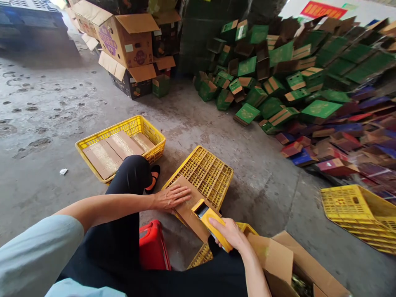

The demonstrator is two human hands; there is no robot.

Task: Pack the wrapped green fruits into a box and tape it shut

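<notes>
My left hand (pixel 172 197) lies flat with its fingers stretched out on a brown cardboard box (pixel 194 218). The box rests slantwise on an upturned yellow plastic crate (pixel 206 169) between my knees. My right hand (pixel 230 233) is wrapped around a long yellow hand tool (pixel 213 225) with a dark opening and a greyish part at its front end. The front of this tool is over the right part of the box; whether it touches the cardboard, I cannot tell. What kind of tool it is does not show clearly.
A yellow basket (pixel 140 121) with several taped boxes stands ahead on the left. By my right arm is an open carton (pixel 275 251); a red object (pixel 153 245) sits beneath me. Green boxes (pixel 247 113) lie piled beyond, and another yellow crate (pixel 343 204) is far right.
</notes>
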